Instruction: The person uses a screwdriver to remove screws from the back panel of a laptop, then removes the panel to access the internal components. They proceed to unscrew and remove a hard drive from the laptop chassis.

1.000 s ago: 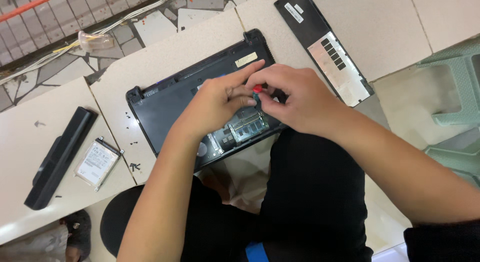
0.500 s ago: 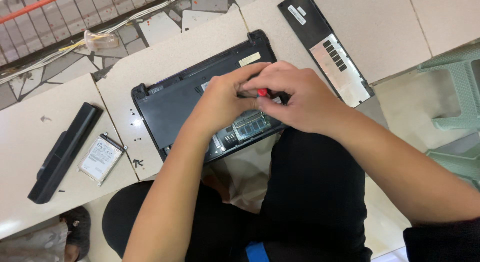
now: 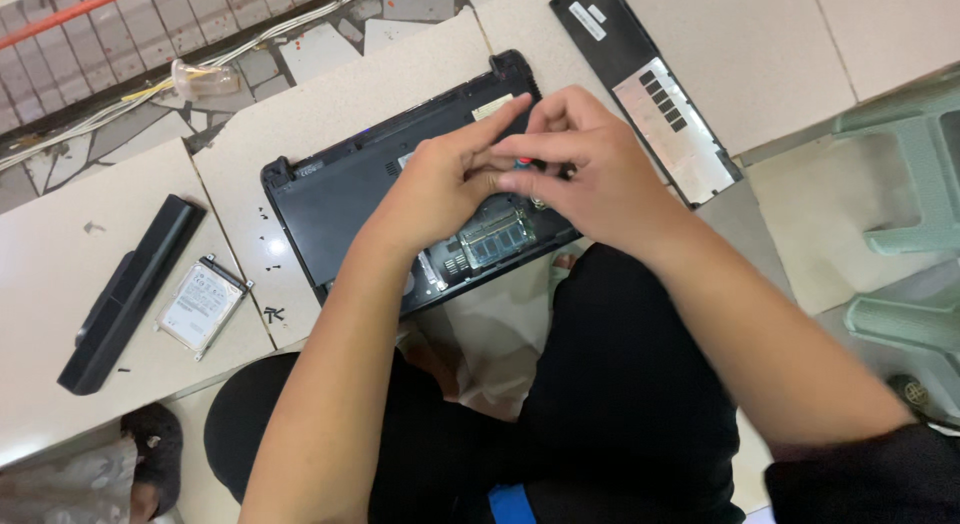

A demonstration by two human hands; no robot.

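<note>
Laptop [image 3: 340, 189] is laid bottom-up on the tiled floor [image 3: 330, 104], open bay with green memory board [image 3: 492, 242] exposed near its front edge. Both hands are held together over the bay. Left hand [image 3: 440, 179] is curled, fingertips touching the right hand; whether anything is gripped cannot be told. Right hand [image 3: 585, 164] is closed around a small screwdriver [image 3: 524, 165], red end seen between the fingers. Removed cover [image 3: 650, 89] lies to the right of the laptop. Battery [image 3: 130, 289] and hard drive [image 3: 203, 305] lie to the left, just beside each other. Loose screws [image 3: 273, 313] are seen near the laptop's corner.
</note>
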